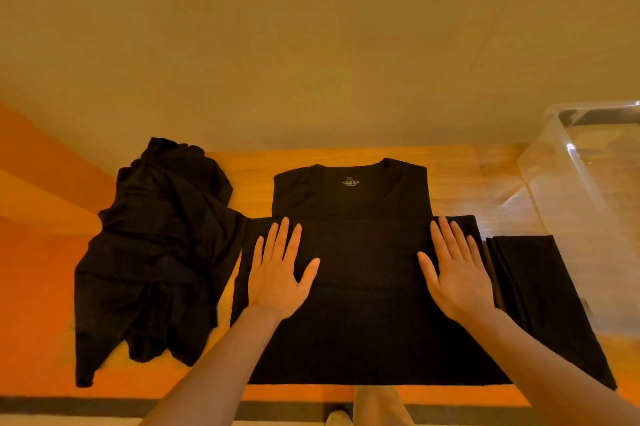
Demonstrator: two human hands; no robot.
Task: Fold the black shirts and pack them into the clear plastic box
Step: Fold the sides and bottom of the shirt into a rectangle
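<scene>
Now we are pressing both hands flat, fingers spread, on the black shirt [360,273] lying in the middle of the wooden surface [249,162], the left hand [280,273] near its left edge and the right hand [457,273] near its right, with the hem apparently folded up toward the collar. To do this fold well, we are judging that the palms should sweep outward so the crease lies even. A heap of unfolded shirts [156,259] is waiting at left, a folded shirt [540,297] is lying beside the clear plastic box [588,190].
</scene>
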